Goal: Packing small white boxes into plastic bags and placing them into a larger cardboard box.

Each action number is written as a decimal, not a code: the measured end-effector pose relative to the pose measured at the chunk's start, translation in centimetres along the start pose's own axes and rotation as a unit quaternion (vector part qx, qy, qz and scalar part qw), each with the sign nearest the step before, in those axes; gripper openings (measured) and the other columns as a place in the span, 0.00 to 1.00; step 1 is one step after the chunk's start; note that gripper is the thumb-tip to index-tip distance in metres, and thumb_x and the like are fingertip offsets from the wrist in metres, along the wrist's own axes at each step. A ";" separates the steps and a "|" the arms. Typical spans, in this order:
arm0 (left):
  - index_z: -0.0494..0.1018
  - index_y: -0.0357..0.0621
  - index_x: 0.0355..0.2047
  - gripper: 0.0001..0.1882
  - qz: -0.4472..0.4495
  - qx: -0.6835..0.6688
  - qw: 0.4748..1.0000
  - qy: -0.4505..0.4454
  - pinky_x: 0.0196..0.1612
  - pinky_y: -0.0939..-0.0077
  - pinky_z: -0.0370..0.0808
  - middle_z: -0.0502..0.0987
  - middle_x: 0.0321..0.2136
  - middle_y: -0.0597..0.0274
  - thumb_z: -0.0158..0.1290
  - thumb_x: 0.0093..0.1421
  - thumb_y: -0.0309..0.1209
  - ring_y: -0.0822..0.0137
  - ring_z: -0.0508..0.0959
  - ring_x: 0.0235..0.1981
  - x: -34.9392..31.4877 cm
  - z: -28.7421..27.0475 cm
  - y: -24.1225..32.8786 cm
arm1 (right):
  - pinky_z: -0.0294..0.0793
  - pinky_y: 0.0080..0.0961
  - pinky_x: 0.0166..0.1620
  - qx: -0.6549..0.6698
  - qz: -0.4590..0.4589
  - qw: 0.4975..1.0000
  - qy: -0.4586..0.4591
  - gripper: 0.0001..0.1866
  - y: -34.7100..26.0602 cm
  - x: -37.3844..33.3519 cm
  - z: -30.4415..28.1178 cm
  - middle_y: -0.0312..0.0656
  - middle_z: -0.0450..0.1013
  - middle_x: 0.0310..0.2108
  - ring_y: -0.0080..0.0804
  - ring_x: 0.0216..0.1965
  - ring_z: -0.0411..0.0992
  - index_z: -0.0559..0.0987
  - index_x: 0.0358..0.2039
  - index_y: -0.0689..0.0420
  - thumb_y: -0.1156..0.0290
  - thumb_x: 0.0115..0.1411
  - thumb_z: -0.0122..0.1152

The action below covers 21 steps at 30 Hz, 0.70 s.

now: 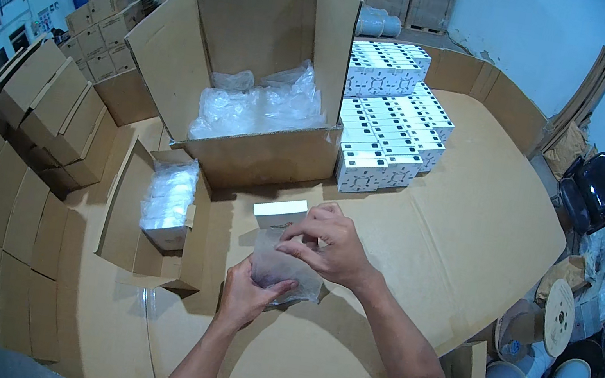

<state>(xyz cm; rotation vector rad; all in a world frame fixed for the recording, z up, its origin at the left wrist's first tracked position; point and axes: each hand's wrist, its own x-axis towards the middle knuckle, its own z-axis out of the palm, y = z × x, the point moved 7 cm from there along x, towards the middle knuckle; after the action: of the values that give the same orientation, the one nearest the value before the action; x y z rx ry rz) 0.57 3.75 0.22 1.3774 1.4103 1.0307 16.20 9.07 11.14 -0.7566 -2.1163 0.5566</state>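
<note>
A clear, bubble-textured plastic bag (272, 265) is between my hands above the cardboard-covered table. My left hand (248, 293) grips its lower part, the thumb lying across the front. My right hand (331, 244) has curled fingers pinched at the bag's upper right edge. Just beyond the bag's mouth is a small white box (280, 211) with a dark printed mark. Its lower end is at the bag, and I cannot tell whether it is inside. To the left, an opened cardboard carton (129, 197) holds a row of bagged white boxes (168, 203).
A large open carton (260, 157) full of clear plastic bags (256, 106) stands ahead. Right of it are stacked white boxes (388, 123) with dark squares. Brown cartons (16, 247) line the left side. Beyond the table's right edge are a black chair (591, 191) and cable spools (559, 317).
</note>
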 end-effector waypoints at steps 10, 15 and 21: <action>0.76 0.34 0.49 0.30 0.015 -0.035 0.998 0.051 0.50 0.67 0.79 0.84 0.42 0.53 0.75 0.48 0.33 0.65 0.83 0.43 0.4 -0.8 0.3 | 0.74 0.22 0.46 0.159 0.153 0.961 0.165 0.14 8.8 -2.7 -0.6 0.39 0.80 0.42 0.25 0.42 0.77 0.79 0.52 0.57 0.75 0.66 0.57; 0.76 0.35 0.49 0.29 0.001 -0.022 0.997 0.072 0.50 0.68 0.79 0.84 0.42 0.53 0.75 0.48 0.31 0.65 0.83 0.43 0.3 -1.7 0.3 | 0.74 0.23 0.51 0.188 0.166 0.966 0.069 0.22 8.5 -1.9 1.6 0.38 0.75 0.53 0.24 0.50 0.73 0.75 0.58 0.55 0.82 0.63 0.58; 0.76 0.35 0.50 0.29 0.011 -0.020 0.998 0.067 0.49 0.67 0.80 0.84 0.42 0.53 0.74 0.49 0.31 0.65 0.83 0.43 0.2 -1.6 1.1 | 0.77 0.24 0.52 0.259 0.190 0.947 0.031 0.26 9.4 -2.1 3.4 0.38 0.74 0.55 0.25 0.50 0.74 0.75 0.59 0.56 0.87 0.61 0.58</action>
<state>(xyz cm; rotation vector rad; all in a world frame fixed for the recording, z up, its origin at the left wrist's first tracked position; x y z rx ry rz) -0.65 4.07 1.65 1.3181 1.4665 1.1774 17.60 13.99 2.29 -0.8567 -1.6535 1.2214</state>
